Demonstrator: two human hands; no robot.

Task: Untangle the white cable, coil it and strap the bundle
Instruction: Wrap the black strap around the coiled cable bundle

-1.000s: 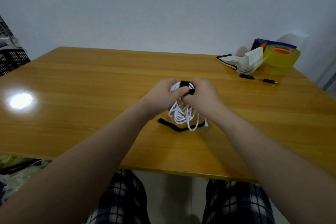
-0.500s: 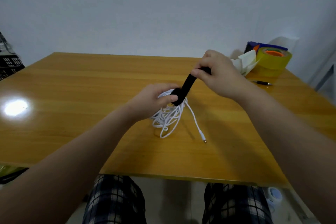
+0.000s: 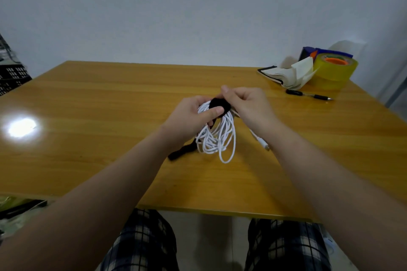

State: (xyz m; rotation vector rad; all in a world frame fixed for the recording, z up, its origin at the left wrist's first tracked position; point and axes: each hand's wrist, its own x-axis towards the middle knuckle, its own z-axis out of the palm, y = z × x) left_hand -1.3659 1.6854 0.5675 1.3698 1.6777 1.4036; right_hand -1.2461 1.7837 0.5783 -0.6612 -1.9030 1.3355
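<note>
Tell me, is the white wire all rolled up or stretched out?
Rolled up. The white cable hangs in loops from both hands, black strap around its top.

Dim, even room light. Hard white glare patch on the table (image 3: 92,103) at far left. Soft shadows beneath forearms. Wide-angle bending at the edges; overall slightly soft focus.

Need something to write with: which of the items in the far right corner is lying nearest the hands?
The black pen, lying alone in front of the notebook and yellow tape roll.
</note>
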